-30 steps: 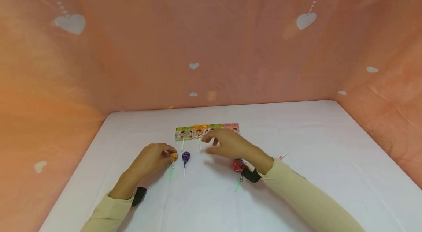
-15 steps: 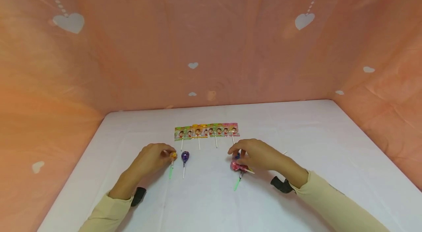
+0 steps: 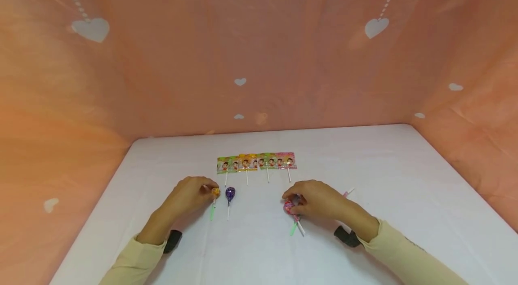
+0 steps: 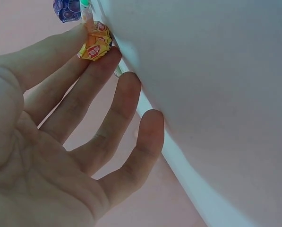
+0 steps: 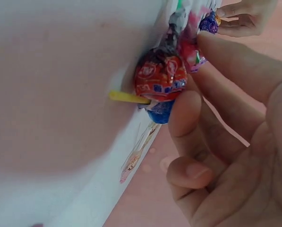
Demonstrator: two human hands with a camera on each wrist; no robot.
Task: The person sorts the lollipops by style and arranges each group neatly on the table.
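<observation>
In the head view my left hand (image 3: 192, 197) pinches the head of a yellow-wrapped lollipop (image 3: 216, 192) with a green stick. Just right of it lies a purple lollipop (image 3: 230, 193) on a white stick. My right hand (image 3: 319, 198) holds a pink lollipop (image 3: 288, 207) by its head, thumb on one side and fingers on the other, its white stick pointing toward me. Beside it, in the right wrist view, are a red-wrapped lollipop (image 5: 159, 78) and a blue one (image 5: 160, 115); a yellow stick (image 5: 126, 97) juts out near them.
Farther back on the white table (image 3: 344, 154), several flat packet lollipops (image 3: 247, 162) form a row, sticks toward me. Another stick (image 3: 349, 192) shows beyond my right forearm. An orange cloth (image 3: 259, 51) with white hearts rises behind and at both sides.
My right hand moved from near the flat lollipops back right to the pile, and now pinches the pink lollipop, whose stick has swung toward me. My left hand stayed on the yellow lollipop.
</observation>
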